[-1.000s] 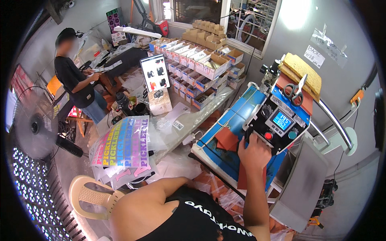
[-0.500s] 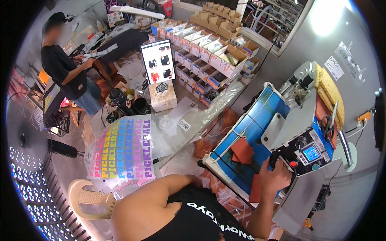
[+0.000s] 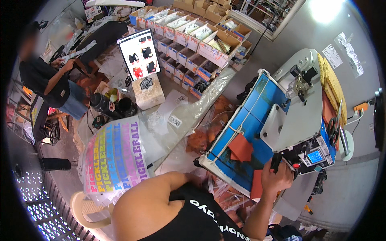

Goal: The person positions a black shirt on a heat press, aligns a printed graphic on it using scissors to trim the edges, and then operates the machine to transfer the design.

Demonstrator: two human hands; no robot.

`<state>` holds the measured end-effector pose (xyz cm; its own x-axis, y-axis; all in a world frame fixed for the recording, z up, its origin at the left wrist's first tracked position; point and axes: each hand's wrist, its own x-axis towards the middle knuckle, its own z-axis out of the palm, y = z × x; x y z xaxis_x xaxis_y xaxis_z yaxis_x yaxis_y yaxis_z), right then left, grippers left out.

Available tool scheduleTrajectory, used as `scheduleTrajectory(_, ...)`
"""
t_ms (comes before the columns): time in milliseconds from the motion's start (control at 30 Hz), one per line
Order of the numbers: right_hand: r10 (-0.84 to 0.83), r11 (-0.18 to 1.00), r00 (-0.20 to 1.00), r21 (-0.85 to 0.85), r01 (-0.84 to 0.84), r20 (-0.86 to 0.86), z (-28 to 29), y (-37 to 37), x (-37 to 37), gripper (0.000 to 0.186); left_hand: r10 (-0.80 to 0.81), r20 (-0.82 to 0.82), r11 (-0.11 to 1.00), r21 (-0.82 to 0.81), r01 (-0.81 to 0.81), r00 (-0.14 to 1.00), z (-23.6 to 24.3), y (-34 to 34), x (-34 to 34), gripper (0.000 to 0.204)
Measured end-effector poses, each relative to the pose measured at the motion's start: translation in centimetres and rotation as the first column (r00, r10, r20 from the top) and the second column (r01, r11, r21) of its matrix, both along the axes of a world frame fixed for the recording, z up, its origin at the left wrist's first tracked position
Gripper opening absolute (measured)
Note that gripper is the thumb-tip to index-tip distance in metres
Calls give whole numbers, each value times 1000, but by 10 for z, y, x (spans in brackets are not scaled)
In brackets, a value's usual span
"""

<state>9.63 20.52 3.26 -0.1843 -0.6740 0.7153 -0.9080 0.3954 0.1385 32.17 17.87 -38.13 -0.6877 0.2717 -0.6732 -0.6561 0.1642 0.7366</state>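
My right hand [image 3: 277, 179] is closed around the black handle [image 3: 276, 162] at the front of a heat press. The press has a grey upper arm and a control box [image 3: 309, 156] with a lit blue display and a red button. Beside the hand is the press's blue bed [image 3: 250, 114], tied across with white cord. Reddish-brown sheets [image 3: 241, 148] lie on the bed, and another [image 3: 256, 185] shows close to my wrist. My left arm [image 3: 161, 193] bends toward my waist, with its hand hidden by my body.
A clear sheet with rows of coloured lettering [image 3: 114, 156] covers the table at left. Beyond it are a tablet [image 3: 139, 55] on a block [image 3: 147, 95] and stacked cardboard bins [image 3: 219, 51]. A beige chair [image 3: 86, 209] stands at lower left. A person [image 3: 50, 76] works at far left. Scissors [image 3: 333, 129] hang by the press.
The view has shifted, so the table, tablet and bins sit further left. My right hand keeps its grip on the handle. The press's upper arm looks little changed.
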Motion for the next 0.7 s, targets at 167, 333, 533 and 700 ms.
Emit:
scheduleTrajectory(167,37,999,999,-24,-37,-1,-1,5,-3,23,-5,-54,997,-76,1,999,9,-2,-21,50)
scheduleTrajectory(333,69,998,996,-12,-68,65,5,10,-3,28,-8,-101,989,-150,-7,995,24,-3,-45,50)
scheduleTrajectory(533,188,982,950,-53,-181,250,13,18,-7,27,33,-59,976,-215,-45,998,43,-14,-30,49)
scheduleTrajectory(700,264,964,915,-108,-243,305,6,25,-16,19,77,64,967,-248,-59,995,52,-16,23,48)
